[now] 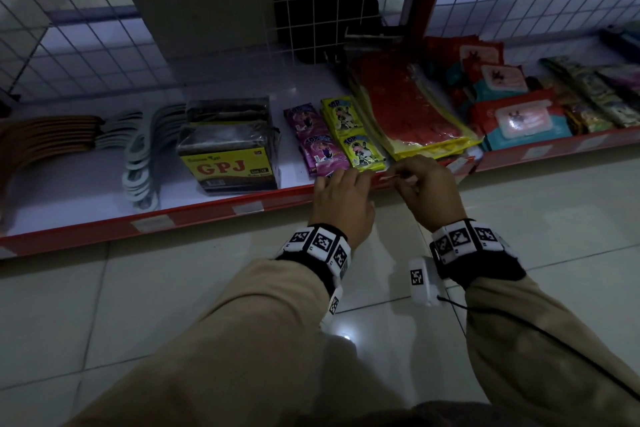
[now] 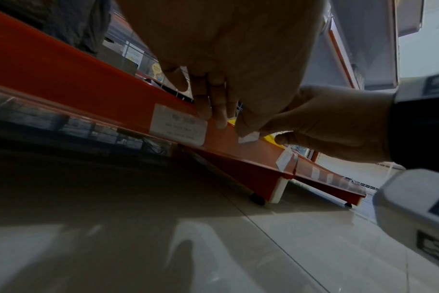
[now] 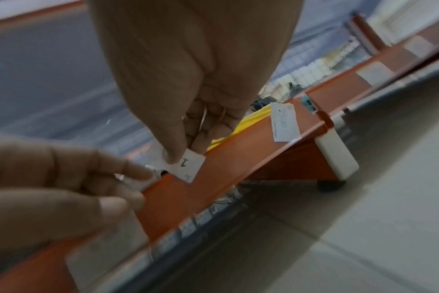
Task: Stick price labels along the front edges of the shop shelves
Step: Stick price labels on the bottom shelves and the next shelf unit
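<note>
Dim light; glossy pale tiled floor; white wire grid panel behind.

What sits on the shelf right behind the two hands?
Behind the left hand and right hand lie purple sachets, yellow sachets and a red packet. The hands cover the sachets' front ends and the shelf edge there.

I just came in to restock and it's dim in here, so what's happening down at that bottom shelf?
A person is sticking a price label onto the red front edge of the bottom shelf. The right hand pinches the small white label against the edge, and the left hand has its fingers at the label's other end. Other labels, like the one further right, are already on the edge.
</note>
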The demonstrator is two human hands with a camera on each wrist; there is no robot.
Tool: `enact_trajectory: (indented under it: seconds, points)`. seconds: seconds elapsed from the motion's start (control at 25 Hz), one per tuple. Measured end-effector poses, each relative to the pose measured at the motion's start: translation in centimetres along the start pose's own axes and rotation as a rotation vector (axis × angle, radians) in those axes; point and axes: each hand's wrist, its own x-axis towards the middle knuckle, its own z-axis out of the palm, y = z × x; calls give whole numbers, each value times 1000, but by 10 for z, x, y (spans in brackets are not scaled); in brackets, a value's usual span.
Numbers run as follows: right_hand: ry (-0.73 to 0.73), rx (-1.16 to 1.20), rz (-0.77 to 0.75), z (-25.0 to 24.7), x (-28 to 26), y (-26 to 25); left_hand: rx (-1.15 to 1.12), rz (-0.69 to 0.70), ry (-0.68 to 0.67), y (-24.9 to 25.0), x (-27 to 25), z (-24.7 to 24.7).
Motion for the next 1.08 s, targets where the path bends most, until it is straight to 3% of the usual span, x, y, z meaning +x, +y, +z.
enact_trajectory:
  seconds: [0.12,0.24,0.36,0.44,0.64,0.8,0.92,1.08]
  points:
    - [86,303,170,1,0,-6,-87,-47,8,-4,4,1]
    - [41,570,297,3,0,-11,-205,-122,41,-6,7,2]
    - [-34,662,318,5,-2,-15,-184,-122,95,-6,10,1]
    - [-69,583,273,5,-4,-17,-170,-121,101,-7,11,1]
    - [-60,48,50,0,-3,-7,-139,-114,93,-5,9,1]
    - [69,-15,16,-5,3,1,-177,-118,87,-3,7,-1]
    - [36,-140,-49,-4,7,4,-189,-131,84,-1,7,-1]
    - [14,-243,-88,2,7,4,-22,-92,8,0,8,3]
